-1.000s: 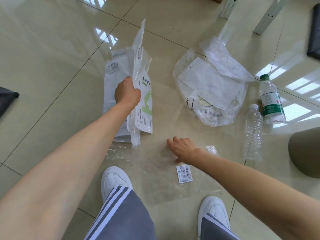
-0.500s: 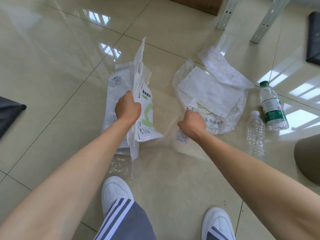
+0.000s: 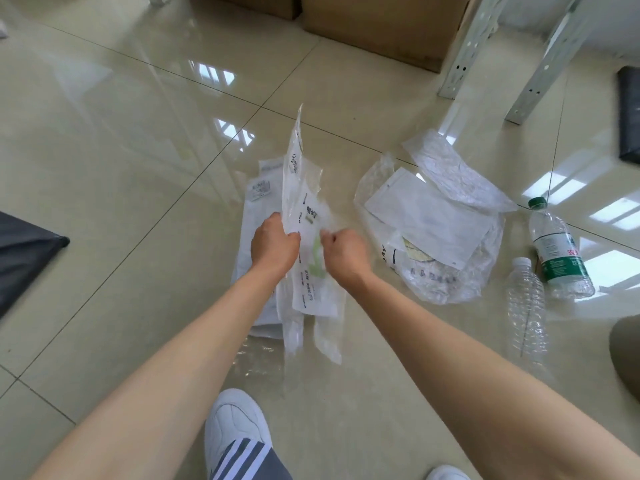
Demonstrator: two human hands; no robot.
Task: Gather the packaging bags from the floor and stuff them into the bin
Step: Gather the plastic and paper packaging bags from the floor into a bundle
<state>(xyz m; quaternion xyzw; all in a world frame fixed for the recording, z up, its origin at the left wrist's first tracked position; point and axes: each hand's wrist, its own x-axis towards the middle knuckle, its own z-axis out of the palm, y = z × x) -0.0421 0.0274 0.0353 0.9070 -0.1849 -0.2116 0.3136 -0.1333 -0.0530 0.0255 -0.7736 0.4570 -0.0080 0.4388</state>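
packaging bags [image 3: 304, 237] stand upright in our left hand [image 3: 273, 245], which grips the bundle by its edge above the tiled floor [image 3: 121, 150]. our right hand [image 3: 344, 252] is closed on a clear bag pressed against the same bundle. a white bag [image 3: 256, 202] lies flat on the floor behind them. a heap of crumpled bags [image 3: 436, 223] sits to the right, near two plastic bottles [image 3: 554, 254]. we see no bin.

Left hand [image 3: 274, 244] hiding part of the bags [image 3: 304, 237], bag print blurring, right shoe [image 3: 446, 473] running off the bottom edge
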